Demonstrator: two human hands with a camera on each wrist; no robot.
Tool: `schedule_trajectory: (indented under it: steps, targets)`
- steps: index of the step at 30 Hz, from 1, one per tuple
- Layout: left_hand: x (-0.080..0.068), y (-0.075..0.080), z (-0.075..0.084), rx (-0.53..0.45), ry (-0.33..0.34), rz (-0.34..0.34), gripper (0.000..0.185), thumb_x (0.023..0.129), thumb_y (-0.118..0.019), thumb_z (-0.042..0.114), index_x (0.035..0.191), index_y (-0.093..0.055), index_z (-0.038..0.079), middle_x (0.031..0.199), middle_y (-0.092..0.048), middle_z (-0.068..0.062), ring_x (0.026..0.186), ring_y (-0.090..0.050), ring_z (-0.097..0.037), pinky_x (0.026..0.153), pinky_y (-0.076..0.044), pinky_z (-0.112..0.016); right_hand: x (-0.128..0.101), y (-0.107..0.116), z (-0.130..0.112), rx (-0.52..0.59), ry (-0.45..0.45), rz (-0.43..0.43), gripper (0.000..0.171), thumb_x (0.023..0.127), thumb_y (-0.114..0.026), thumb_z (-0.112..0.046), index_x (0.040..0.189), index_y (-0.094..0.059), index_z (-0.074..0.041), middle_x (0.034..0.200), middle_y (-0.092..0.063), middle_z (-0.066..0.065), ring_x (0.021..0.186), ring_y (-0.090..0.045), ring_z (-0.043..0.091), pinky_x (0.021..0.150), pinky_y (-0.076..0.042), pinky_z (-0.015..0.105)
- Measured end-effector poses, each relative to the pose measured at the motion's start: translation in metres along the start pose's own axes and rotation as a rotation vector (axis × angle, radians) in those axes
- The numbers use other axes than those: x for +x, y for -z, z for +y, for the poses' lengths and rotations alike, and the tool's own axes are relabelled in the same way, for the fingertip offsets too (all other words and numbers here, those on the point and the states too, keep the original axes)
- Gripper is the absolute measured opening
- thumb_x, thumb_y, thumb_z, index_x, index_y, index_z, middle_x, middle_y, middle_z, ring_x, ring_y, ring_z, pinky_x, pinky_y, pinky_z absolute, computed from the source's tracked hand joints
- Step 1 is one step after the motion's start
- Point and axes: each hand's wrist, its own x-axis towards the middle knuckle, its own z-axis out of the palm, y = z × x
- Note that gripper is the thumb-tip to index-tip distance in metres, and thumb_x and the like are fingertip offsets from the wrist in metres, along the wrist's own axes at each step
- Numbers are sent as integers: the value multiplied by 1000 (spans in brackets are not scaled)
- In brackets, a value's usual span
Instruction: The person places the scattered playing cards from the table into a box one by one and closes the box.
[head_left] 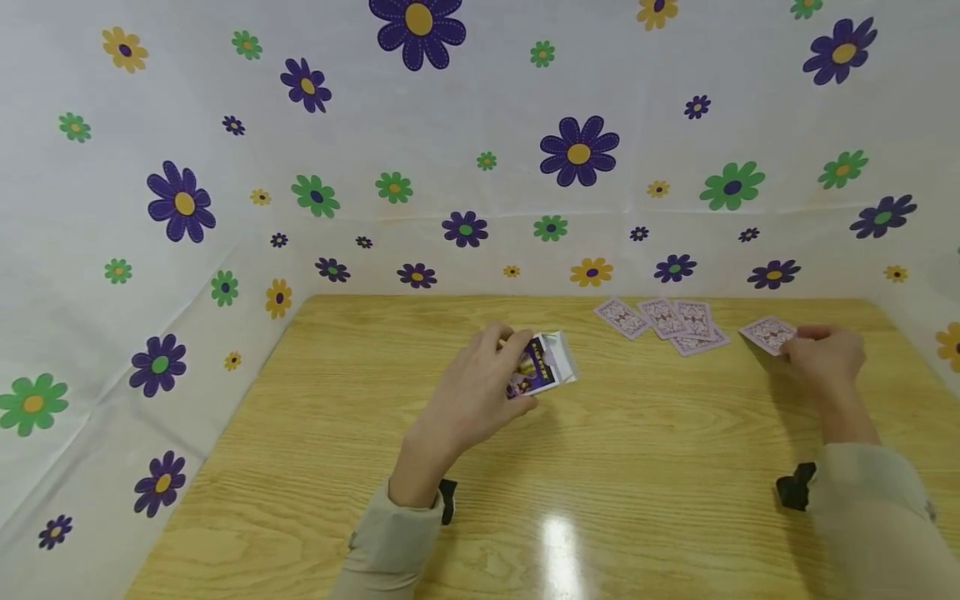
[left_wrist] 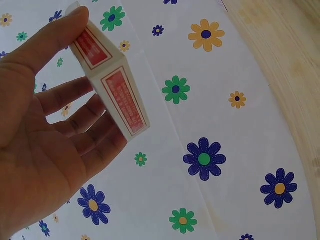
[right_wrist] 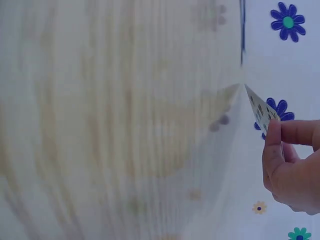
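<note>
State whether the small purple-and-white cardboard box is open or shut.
Open: the purple-and-white box shows a white flap sticking out past its printed face, at the end away from the left hand.

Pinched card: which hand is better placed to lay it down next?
Probably the right hand: it pinches the card, near the other cards, while the left hand is occupied holding the box.
</note>
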Motion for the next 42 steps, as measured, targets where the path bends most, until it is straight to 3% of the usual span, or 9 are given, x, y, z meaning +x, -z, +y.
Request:
schedule_trajectory:
  steps: [4, 7, 9, 13, 15, 23, 28, 33, 42]
  targets:
    - [0, 0, 0, -2, 9, -5, 77, 79, -85, 30, 142, -47, 6, 128, -51, -16, 105, -56, -25, 90, -51, -37, -2, -3, -11, 326, -103, 54, 28, 91, -63, -4, 118, -66, -7, 129, -48, 11, 104, -52, 14, 64, -52, 13]
    - [-1, 0, 0, 1, 14, -8, 78, 79, -85, 30, 142, -47, 6, 128, -51, -16, 105, -56, -25, 90, -51, -37, -6, -6, -20, 562, -145, 85, 20, 86, -65, 6, 92, -66, -13, 110, -47, 3, 88, -54, 8, 67, -55, 15]
    - [0, -1, 0, 1, 13, -7, 77, 79, -85, 30, 142, -47, 6, 128, -51, -16, 106, -56, -26, 90, -51, -38, -11, -8, -26, 642, -148, 86, 23, 86, -63, 9, 97, -66, -11, 107, -46, 2, 84, -56, 8, 68, -56, 17]
    - [0, -1, 0, -4, 12, -5, 77, 79, -85, 30, 142, -47, 6, 129, -51, -17, 107, -56, -27, 91, -51, -39, -24, -14, -33, 693, -127, 70, 45, 91, -59, 8, 135, -56, -4, 110, -45, 1, 86, -57, 9, 73, -56, 18]
    - [0, -1, 0, -2, 16, -7, 77, 79, -85, 30, 142, -47, 6, 129, -51, -17, 107, -56, -27, 91, -51, -39, -30, -18, -37, 707, -112, 64, 52, 93, -56, 7, 143, -48, -1, 110, -45, 0, 87, -58, 9, 74, -56, 18]
    - [1, -1, -2, 9, 28, -21, 77, 80, -84, 31, 143, -47, 8, 130, -51, -16, 107, -57, -26, 90, -51, -38, -54, -29, -47, 723, -48, 31, 53, 93, -51, 11, 145, -46, 2, 111, -46, -1, 91, -57, 11, 71, -56, 17]
    - [1, -2, -2, 6, 22, -18, 75, 81, -83, 31, 143, -47, 7, 129, -51, -16, 104, -56, -24, 87, -51, -37, -69, -31, -53, 747, 70, -38, 48, 90, -50, 15, 136, -54, 3, 112, -46, -2, 90, -56, 13, 69, -56, 16]
    - [3, -5, -1, 10, 26, -20, 76, 81, -83, 33, 143, -47, 6, 128, -51, -15, 104, -56, -24, 89, -51, -36, -85, -31, -62, 755, 188, -96, 45, 90, -52, 15, 134, -51, 8, 113, -47, 1, 90, -58, 13, 71, -56, 17]
    - [5, -8, -3, 28, 32, -44, 77, 81, -84, 33, 142, -47, 6, 128, -51, -15, 106, -57, -25, 90, -51, -36, -103, -35, -66, 715, 250, -100, 38, 87, -60, 13, 124, -56, 5, 110, -50, 5, 86, -57, 15, 69, -56, 17]
